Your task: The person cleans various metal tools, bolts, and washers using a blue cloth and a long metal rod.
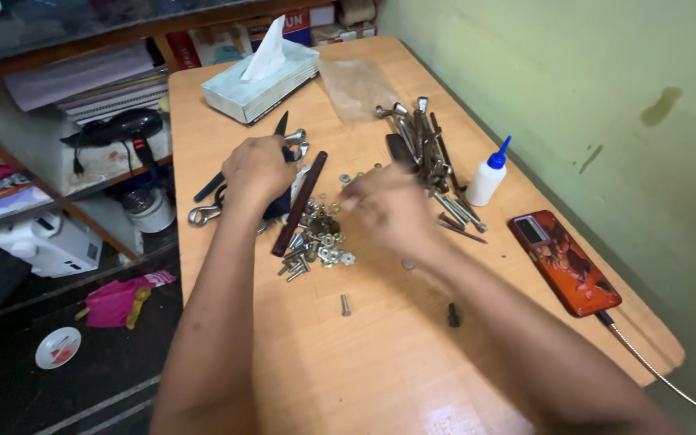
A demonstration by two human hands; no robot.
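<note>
On a wooden table (380,362), my left hand (257,171) is closed over a dark tool among wrenches and a brown strip (300,203). My right hand (388,208) is blurred, fingers pinched together just right of a pile of nuts and bolts (320,242); whether it holds a small part I cannot tell. A heap of long bolts and metal tools (428,153) lies just beyond my right hand.
A tissue box (259,80) and a clear plastic bag (356,84) sit at the far end. A white glue bottle with blue cap (487,175) and a red-cased phone (564,262) with cable lie on the right. Loose bolts (345,304) lie nearer me. Shelves stand at left.
</note>
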